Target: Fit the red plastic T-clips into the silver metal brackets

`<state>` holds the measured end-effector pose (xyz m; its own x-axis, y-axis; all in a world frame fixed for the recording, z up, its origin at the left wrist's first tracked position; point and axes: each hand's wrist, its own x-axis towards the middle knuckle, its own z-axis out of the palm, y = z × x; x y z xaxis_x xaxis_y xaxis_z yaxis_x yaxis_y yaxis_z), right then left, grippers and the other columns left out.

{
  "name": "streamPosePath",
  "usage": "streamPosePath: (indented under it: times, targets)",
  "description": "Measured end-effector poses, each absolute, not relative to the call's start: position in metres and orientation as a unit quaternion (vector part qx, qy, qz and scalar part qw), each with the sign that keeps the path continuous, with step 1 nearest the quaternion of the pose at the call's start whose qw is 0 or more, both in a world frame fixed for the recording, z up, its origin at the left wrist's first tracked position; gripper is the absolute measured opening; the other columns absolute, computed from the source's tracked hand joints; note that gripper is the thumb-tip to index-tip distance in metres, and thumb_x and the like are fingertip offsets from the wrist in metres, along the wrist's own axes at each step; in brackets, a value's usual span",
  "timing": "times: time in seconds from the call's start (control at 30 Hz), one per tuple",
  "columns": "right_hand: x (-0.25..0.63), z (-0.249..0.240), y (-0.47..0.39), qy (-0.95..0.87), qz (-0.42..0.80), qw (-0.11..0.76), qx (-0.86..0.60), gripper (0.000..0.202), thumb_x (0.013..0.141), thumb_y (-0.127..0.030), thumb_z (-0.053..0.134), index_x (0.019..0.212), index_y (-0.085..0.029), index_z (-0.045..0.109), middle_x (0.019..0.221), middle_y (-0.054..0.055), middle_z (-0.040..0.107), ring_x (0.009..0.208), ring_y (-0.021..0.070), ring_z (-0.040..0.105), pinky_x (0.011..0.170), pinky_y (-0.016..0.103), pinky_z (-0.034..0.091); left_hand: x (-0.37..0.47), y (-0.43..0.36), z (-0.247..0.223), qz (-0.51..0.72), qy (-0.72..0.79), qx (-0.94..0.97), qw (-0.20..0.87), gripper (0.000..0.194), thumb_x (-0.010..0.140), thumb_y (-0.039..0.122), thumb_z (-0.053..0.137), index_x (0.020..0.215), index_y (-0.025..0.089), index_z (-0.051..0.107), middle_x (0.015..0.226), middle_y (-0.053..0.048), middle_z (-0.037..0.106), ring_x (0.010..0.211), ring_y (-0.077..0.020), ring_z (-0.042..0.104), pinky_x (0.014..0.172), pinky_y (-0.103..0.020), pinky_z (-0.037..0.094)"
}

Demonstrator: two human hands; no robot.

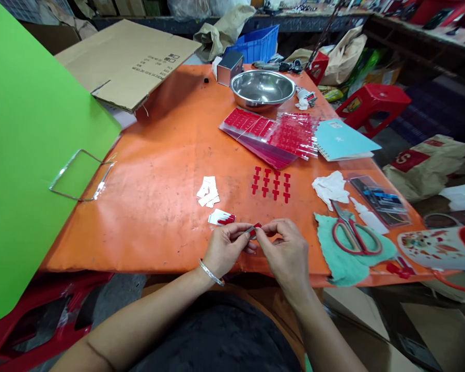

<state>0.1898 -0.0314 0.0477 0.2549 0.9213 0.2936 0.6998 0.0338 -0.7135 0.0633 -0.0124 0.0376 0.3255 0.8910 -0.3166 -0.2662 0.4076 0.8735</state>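
Near the front edge of the orange table, my left hand (pixel 227 248) and my right hand (pixel 284 250) pinch a small red and grey piece (pixel 254 230) between them. Just beyond my left fingers lies a white card with red pieces on it (pixel 221 217). A small pile of white cards (pixel 208 192) rests farther back. Several red T-shaped pieces (pixel 276 182) are laid out in rows beyond my right hand. The fingers partly cover the held piece.
Red sheets (pixel 271 132), a steel bowl (pixel 262 89) and a blue notebook (pixel 343 140) lie farther back. Scissors (pixel 354 235) rest on a green cloth (pixel 325 243) at right, near a white mug (pixel 436 249). A green board (pixel 31 155) and cardboard (pixel 127 62) stand left.
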Motion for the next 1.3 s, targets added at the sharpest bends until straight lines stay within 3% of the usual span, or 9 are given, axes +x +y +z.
streamPosePath:
  times: [0.17, 0.33, 0.47, 0.57, 0.7, 0.8, 1.13, 1.2, 1.3]
  targets:
    - [0.195, 0.051, -0.03, -0.543, 0.179, 0.399, -0.717, 0.024, 0.07, -0.034, 0.067, 0.076, -0.019, 0.05, 0.067, -0.001, 0.054, 0.057, 0.0141, 0.052, 0.054, 0.028, 0.043, 0.062, -0.013, 0.041, 0.405, 0.426, 0.352, 0.728, 0.034, 0.07, 0.032, 0.069, 0.093, 0.008, 0.066, 0.07, -0.006, 0.069, 0.061, -0.0157, 0.066, 0.059, -0.027, 0.055]
    - [0.198, 0.043, -0.028, -0.473, 0.321, 0.457, -0.681, 0.035, 0.07, -0.04, 0.068, 0.09, -0.017, 0.052, 0.073, 0.002, 0.058, 0.064, 0.015, 0.058, 0.059, 0.028, 0.049, 0.059, -0.012, 0.046, 0.393, 0.426, 0.31, 0.753, 0.04, 0.067, 0.033, 0.071, 0.095, 0.006, 0.064, 0.071, -0.009, 0.069, 0.061, -0.0154, 0.066, 0.059, -0.026, 0.055]
    - [0.194, 0.04, -0.029, -0.431, 0.458, 0.465, -0.623, 0.031, 0.072, -0.043, 0.066, 0.085, -0.015, 0.06, 0.073, 0.004, 0.063, 0.064, 0.0147, 0.059, 0.058, 0.027, 0.049, 0.06, -0.013, 0.048, 0.376, 0.439, 0.283, 0.765, 0.042, 0.066, 0.032, 0.072, 0.095, 0.004, 0.063, 0.067, -0.008, 0.069, 0.057, -0.0143, 0.065, 0.059, -0.025, 0.055]
    - [0.189, 0.04, -0.031, -0.396, 0.494, 0.482, -0.605, 0.027, 0.069, -0.041, 0.069, 0.077, -0.016, 0.064, 0.07, 0.002, 0.063, 0.059, 0.0124, 0.057, 0.053, 0.024, 0.047, 0.062, -0.015, 0.049, 0.372, 0.444, 0.299, 0.758, 0.04, 0.066, 0.033, 0.072, 0.094, 0.005, 0.065, 0.065, -0.007, 0.068, 0.057, -0.014, 0.065, 0.058, -0.024, 0.055]
    - [0.186, 0.035, -0.03, -0.312, 0.547, 0.518, -0.58, 0.028, 0.067, -0.042, 0.07, 0.07, -0.015, 0.064, 0.058, -0.001, 0.057, 0.046, 0.0081, 0.046, 0.039, 0.019, 0.034, 0.064, -0.017, 0.048, 0.382, 0.448, 0.317, 0.744, 0.036, 0.068, 0.032, 0.07, 0.094, 0.007, 0.066, 0.069, -0.007, 0.07, 0.059, -0.0144, 0.066, 0.058, -0.024, 0.055]
    - [0.189, 0.029, -0.027, -0.266, 0.587, 0.525, -0.555, 0.032, 0.069, -0.046, 0.067, 0.062, -0.015, 0.061, 0.053, -0.001, 0.054, 0.045, 0.0088, 0.044, 0.037, 0.018, 0.03, 0.065, -0.017, 0.047, 0.372, 0.453, 0.312, 0.748, 0.034, 0.069, 0.031, 0.07, 0.093, 0.008, 0.066, 0.071, -0.007, 0.07, 0.06, -0.0146, 0.066, 0.057, -0.024, 0.055]
    - [0.195, 0.02, -0.025, -0.353, 0.512, 0.468, -0.628, 0.046, 0.073, -0.058, 0.057, 0.061, -0.014, 0.064, 0.049, 0.001, 0.053, 0.041, 0.0089, 0.044, 0.035, 0.019, 0.032, 0.049, -0.01, 0.034, 0.329, 0.456, 0.391, 0.729, 0.031, 0.074, 0.032, 0.062, 0.097, 0.011, 0.066, 0.077, -0.007, 0.069, 0.062, -0.0141, 0.064, 0.061, -0.027, 0.054]
    - [0.201, 0.016, -0.024, -0.342, 0.5, 0.471, -0.641, 0.049, 0.074, -0.061, 0.053, 0.069, -0.014, 0.067, 0.055, 0.003, 0.058, 0.043, 0.0103, 0.047, 0.036, 0.02, 0.033, 0.034, -0.002, 0.03, 0.346, 0.481, 0.455, 0.665, 0.028, 0.078, 0.031, 0.056, 0.098, 0.013, 0.066, 0.084, -0.007, 0.067, 0.062, -0.0132, 0.063, 0.063, -0.029, 0.054]
    - [0.212, 0.012, -0.021, -0.381, 0.451, 0.462, -0.662, 0.046, 0.075, -0.058, 0.054, 0.077, -0.014, 0.068, 0.062, 0.004, 0.061, 0.049, 0.0118, 0.05, 0.039, 0.021, 0.035, 0.015, 0.008, 0.025, 0.341, 0.536, 0.599, 0.488, 0.023, 0.082, 0.023, 0.049, 0.097, 0.017, 0.066, 0.09, -0.006, 0.065, 0.068, -0.0135, 0.061, 0.07, -0.031, 0.051]
